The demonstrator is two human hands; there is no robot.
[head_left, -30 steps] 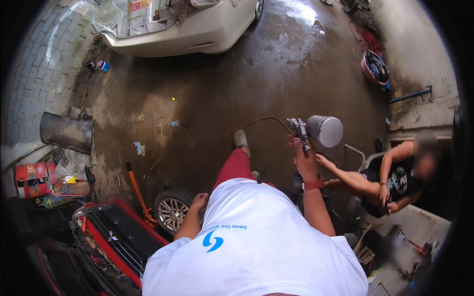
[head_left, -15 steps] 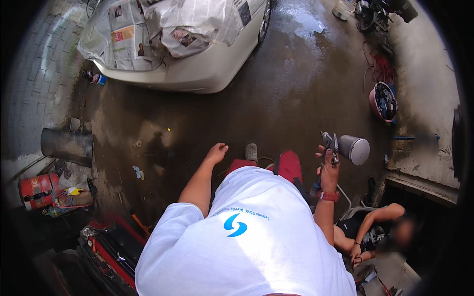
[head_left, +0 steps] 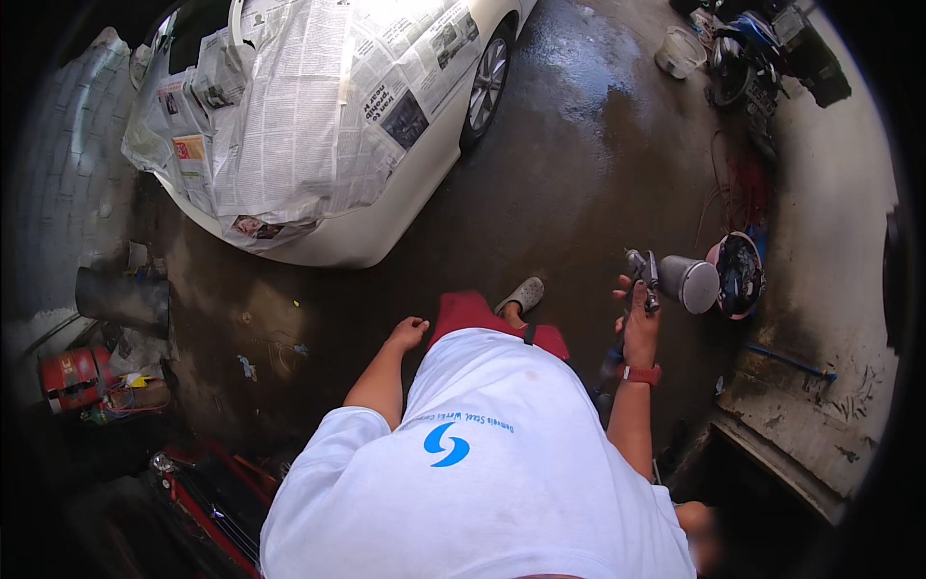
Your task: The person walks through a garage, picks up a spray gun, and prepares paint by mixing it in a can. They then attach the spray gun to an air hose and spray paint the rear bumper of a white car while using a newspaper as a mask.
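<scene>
My right hand (head_left: 637,314) grips a metal spray gun (head_left: 644,275) with a silver cup (head_left: 690,284) attached at its right, held out to my right. My left hand (head_left: 410,330) hangs beside my red shorts with its fingers curled and nothing visible in them. Ahead of me, the rear of a white car (head_left: 352,241) is draped with newspaper sheets (head_left: 289,116).
A pink tub (head_left: 735,270), a motorcycle (head_left: 733,72) and a white bucket (head_left: 680,53) line the right. At left are a red drum (head_left: 72,376), a dark curved panel (head_left: 121,297) and red car parts (head_left: 203,497). Another person's blurred shoulder (head_left: 694,526) shows at lower right.
I have stepped forward, bringing the covered car much closer and into fuller view. The seated person has slipped mostly out of view. My right hand still holds the spray gun.
</scene>
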